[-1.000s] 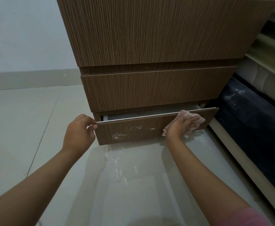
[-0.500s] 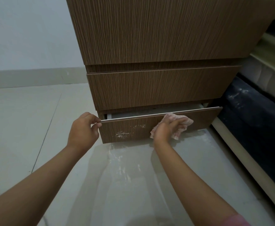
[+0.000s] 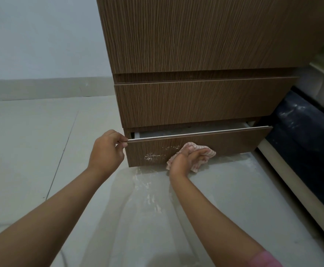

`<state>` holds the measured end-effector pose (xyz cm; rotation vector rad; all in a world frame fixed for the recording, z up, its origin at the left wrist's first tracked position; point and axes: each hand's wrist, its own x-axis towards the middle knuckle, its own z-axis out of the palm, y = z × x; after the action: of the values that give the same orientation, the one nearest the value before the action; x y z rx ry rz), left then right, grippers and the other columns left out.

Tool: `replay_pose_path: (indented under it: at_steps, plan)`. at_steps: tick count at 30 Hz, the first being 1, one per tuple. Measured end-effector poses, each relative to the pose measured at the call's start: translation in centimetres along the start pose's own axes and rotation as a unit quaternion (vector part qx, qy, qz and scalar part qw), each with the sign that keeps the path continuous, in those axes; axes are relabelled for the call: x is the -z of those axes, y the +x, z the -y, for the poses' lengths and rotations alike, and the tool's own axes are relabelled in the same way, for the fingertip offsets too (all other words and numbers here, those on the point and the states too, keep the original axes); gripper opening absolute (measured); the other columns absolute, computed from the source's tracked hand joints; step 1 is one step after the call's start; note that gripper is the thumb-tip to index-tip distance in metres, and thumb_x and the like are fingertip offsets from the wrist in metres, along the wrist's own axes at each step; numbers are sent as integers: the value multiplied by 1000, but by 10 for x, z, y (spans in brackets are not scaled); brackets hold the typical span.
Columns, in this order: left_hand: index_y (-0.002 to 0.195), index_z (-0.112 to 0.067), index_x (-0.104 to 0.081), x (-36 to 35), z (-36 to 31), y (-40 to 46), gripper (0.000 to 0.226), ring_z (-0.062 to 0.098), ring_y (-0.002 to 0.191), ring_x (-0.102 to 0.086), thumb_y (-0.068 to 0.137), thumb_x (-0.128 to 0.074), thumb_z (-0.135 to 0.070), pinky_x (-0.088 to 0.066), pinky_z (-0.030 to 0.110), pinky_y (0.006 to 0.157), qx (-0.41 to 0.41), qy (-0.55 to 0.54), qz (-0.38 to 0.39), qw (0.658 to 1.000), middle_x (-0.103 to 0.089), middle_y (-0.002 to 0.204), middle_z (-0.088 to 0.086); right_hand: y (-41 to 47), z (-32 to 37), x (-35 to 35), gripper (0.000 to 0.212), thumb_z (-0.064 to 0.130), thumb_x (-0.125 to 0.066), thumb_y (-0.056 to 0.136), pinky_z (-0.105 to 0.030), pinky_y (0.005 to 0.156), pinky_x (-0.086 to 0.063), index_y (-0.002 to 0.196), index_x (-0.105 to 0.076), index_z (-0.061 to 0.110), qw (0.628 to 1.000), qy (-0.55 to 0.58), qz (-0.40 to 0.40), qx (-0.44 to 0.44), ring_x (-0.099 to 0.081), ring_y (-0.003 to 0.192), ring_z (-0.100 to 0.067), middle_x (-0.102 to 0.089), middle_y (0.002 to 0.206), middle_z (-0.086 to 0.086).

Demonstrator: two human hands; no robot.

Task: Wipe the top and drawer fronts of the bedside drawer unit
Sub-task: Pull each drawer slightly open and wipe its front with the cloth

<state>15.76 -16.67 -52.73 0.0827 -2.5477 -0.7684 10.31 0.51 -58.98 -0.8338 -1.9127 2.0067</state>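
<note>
The wooden drawer unit (image 3: 205, 45) stood on the tiled floor (image 3: 32, 141), and its bottom drawer (image 3: 234, 140) was pulled slightly out. The left hand (image 3: 106, 151) pinched the top left corner of that drawer's front, fingers curled over the edge with the thumb beneath. Just to the right of it, on the drawer front, sat a patch of whitish smudges (image 3: 154, 156). Further right, the right hand (image 3: 186, 160) gripped a pink striped cloth (image 3: 199, 157), fingers curled round it, and pressed it against the lower part of the drawer front beside the smudges. The floor beneath both hands looked glossy and streaked. Beyond the right hand, a dark bed base (image 3: 307, 143) ran alongside the unit.
</note>
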Motion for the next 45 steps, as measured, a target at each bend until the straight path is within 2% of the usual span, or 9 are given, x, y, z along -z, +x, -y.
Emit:
replay_pose_path:
  at_steps: [6,9,13,21,26,31,34,39,45]
  plan:
    - [83,-3,-69,-1,2,0,8,15,70,-52,79,-65,3,-37,21,64,-5,-12,-1,1000,-64,80,8,-37,-3,-25,66,25,-28,101,-23,107,15,144,20,18,997,-6,39,73,29,139,-16,32,151,-7]
    - [83,-4,-69,-1,2,1,8,15,70,-52,79,-65,2,-37,22,64,-2,-15,-1,1000,-63,80,8,-40,-16,-29,67,22,-30,100,-26,110,12,144,21,17,996,-25,46,73,30,138,-18,33,151,-8]
    - [82,-4,-69,0,3,3,8,15,70,-52,79,-65,2,-39,23,65,2,-20,0,1000,-64,80,8,-32,-25,-22,65,23,-27,101,-10,98,13,143,22,15,997,-29,47,59,29,138,-17,34,150,-9]
    - [82,-4,-70,3,4,7,7,20,72,-57,78,-67,0,-47,30,69,14,-33,14,999,-65,81,10,-53,-12,-43,66,29,-28,101,-25,108,14,143,23,23,994,-19,38,104,34,135,-10,37,149,-4]
    - [83,-5,-71,4,5,10,7,20,74,-59,78,-69,-3,-42,23,69,22,-22,32,999,-66,81,10,-74,-31,-57,71,22,-34,100,-4,97,21,140,24,25,985,-46,56,158,41,127,-2,38,147,-6]
    - [83,-4,-71,5,4,10,6,21,73,-60,77,-69,-3,-43,23,68,32,-38,36,998,-65,82,10,-65,-47,-51,69,20,-35,99,-29,113,7,142,20,17,988,-79,43,127,31,138,-22,34,149,-12]
    - [83,-5,-71,5,5,10,6,17,71,-59,78,-69,-3,-41,22,68,42,-48,40,997,-66,82,8,-62,-40,-50,67,22,-31,100,-29,113,10,144,19,14,991,-55,25,121,31,137,-19,33,150,-13]
    - [83,-6,-72,5,5,12,7,14,70,-57,77,-70,-3,-39,18,67,38,-52,39,997,-67,82,8,-83,-28,-65,69,32,-28,95,-10,101,24,144,18,17,985,-15,44,168,34,134,-13,35,148,-10]
    - [84,-7,-72,5,7,12,7,11,69,-56,78,-69,-4,-36,5,61,38,-44,45,997,-66,81,4,-106,-60,-80,69,25,-35,98,-26,114,11,140,19,16,974,-83,91,190,35,136,-23,36,145,-10]
